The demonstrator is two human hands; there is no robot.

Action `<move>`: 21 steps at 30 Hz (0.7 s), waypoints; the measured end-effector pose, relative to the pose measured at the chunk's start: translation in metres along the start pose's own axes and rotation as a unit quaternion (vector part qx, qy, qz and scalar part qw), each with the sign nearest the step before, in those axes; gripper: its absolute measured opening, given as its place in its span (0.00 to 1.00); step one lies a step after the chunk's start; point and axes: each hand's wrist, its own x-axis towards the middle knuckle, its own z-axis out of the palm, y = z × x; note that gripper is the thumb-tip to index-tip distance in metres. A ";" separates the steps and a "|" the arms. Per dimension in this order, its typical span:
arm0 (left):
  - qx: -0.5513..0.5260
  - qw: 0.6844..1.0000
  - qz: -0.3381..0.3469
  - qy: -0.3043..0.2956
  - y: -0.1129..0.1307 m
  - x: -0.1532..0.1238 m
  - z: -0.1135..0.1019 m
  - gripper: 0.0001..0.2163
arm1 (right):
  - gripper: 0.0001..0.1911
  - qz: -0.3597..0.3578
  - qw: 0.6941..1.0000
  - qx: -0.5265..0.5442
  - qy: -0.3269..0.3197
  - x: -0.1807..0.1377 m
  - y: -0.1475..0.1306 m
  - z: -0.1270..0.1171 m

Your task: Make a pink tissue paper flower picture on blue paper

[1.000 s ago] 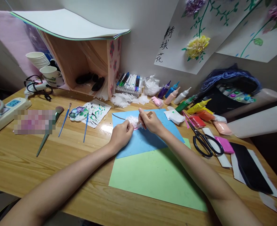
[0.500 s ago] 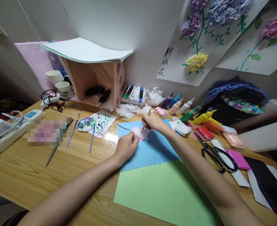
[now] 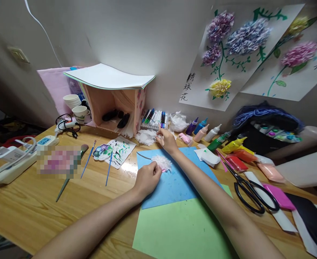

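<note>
Left hand [image 3: 148, 177]: fingers curled shut on the near edge of the tissue flower [image 3: 162, 162], likely pinning it flat on the blue sheet [image 3: 174, 183]. Right hand [image 3: 168, 140]: fingers pinched round a thin stick [image 3: 162, 139], held at the white tissue scraps [image 3: 146, 136] just past the sheet.

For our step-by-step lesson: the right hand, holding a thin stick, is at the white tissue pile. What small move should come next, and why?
Probably lift one piece with the stick and carry it back: the right hand is at the tissue pile, while the left hand holds the tissue flower.
</note>
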 end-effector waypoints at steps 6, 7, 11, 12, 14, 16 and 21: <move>-0.016 1.000 -0.004 0.003 -0.002 0.001 0.001 0.12 | 0.07 0.003 1.000 -0.007 0.017 0.006 0.002 -0.001; -0.022 1.000 -0.004 0.005 -0.002 0.001 0.002 0.12 | 0.06 0.002 1.000 -0.002 0.023 0.005 0.002 -0.003; -0.057 0.998 -0.009 0.019 -0.004 0.003 0.002 0.12 | 0.06 0.004 0.999 0.016 0.041 -0.002 0.002 -0.012; -0.066 0.998 -0.010 0.022 -0.004 0.003 0.002 0.12 | 0.05 0.002 0.999 0.015 0.039 -0.002 0.002 -0.013; -0.084 0.996 -0.010 0.027 -0.005 0.004 0.001 0.12 | 0.05 -0.014 1.000 0.002 0.022 -0.002 0.001 -0.012; -0.097 0.995 -0.006 0.032 -0.004 0.004 0.000 0.13 | 0.06 -0.035 0.999 -0.036 -0.008 0.000 0.000 -0.006; -0.111 0.993 -0.002 0.039 -0.002 0.002 -0.002 0.13 | 0.08 -0.046 0.994 -0.095 -0.037 0.007 -0.005 0.004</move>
